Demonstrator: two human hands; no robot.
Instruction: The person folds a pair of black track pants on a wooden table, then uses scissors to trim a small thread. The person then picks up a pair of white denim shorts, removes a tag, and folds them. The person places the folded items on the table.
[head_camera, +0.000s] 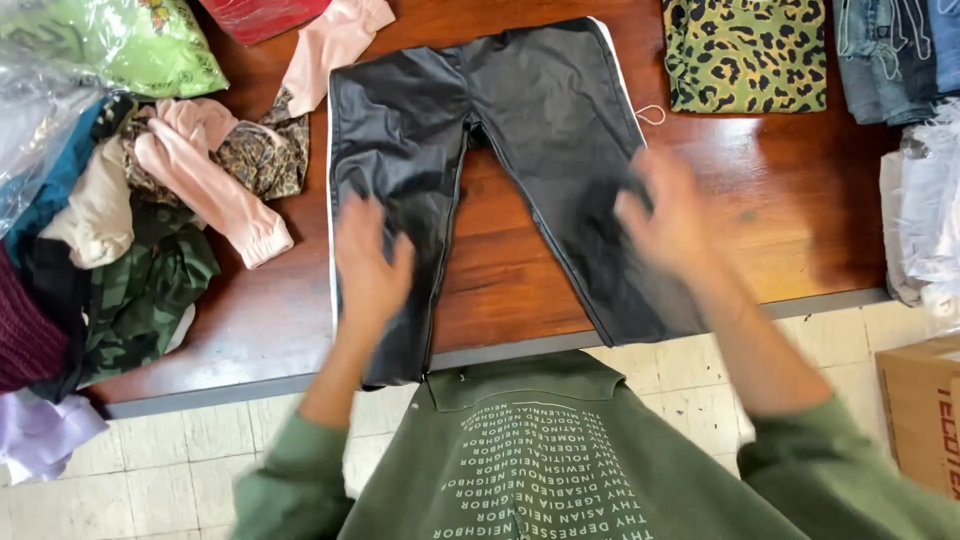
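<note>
Trousers (500, 150), black, lay flat on worktop (780, 220); left hand (368, 262) and right hand (668, 218) spread open, each pressing one leg. Smoothing step judged underway; folding would need fresh grip.

Both hands are motion-blurred: the left hand (368, 262) and the right hand (668, 220) (fingers indistinct). The cardboard box (922, 410) at lower right and the jeans (890, 55) at upper right run off the frame.
</note>
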